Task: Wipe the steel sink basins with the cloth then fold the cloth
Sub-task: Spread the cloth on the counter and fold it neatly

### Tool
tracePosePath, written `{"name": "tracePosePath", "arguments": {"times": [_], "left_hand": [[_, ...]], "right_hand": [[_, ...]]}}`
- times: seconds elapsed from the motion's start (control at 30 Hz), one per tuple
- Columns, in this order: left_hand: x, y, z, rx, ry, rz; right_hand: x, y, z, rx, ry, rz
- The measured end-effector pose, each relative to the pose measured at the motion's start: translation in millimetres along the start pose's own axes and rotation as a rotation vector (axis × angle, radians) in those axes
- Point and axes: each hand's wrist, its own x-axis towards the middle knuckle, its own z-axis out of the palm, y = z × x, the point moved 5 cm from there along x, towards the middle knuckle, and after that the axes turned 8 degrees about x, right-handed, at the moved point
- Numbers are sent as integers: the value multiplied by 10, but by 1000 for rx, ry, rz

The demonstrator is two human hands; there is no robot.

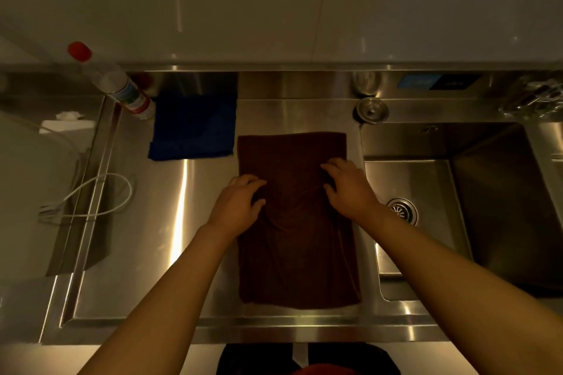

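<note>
A steel worktop (146,253) runs under a pale glossy wall, with a deep sink basin (441,207) sunk into its right part and a round drain (402,211) in the basin floor. A dark brown cloth (297,253) lies flat on the worktop just beside the basin's left rim, reaching from mid-depth nearly to the front edge (its middle is puckered into soft creases). The left hand (239,207) presses on the cloth's left edge, fingers curled into the fabric; the right hand (347,186) rests on its right edge, fingers bent, whether pinching or only pressing cannot be told. The 2 hands are apart. A blue cloth (193,128) lies toward the back, touching the brown one's back-left corner. A clear bottle (117,85) with a red cap stands tilted at the back-left corner, a steel plug (371,109) sits at the back edge, and a white cable (91,198) loops at the left edge.
</note>
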Motion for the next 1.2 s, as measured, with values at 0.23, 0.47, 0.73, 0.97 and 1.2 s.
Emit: {"name": "tracePosePath", "arguments": {"times": [0.23, 0.47, 0.73, 0.97, 1.2], "left_hand": [[-177, -20, 10, 5, 99, -83], [-218, -66, -235, -505, 112, -399], [-109, -136, -561, -645, 187, -428], [134, -138, -691, -596, 325, -415], [459, -217, -673, -597, 382, -441]], "right_hand": [[-292, 43, -30, -120, 31, 38], [-375, 109, -283, 300, 87, 250], [-328, 207, -691, 730, 83, 400], [56, 152, -825, 688, 88, 366], [545, 238, -729, 524, 168, 361]]}}
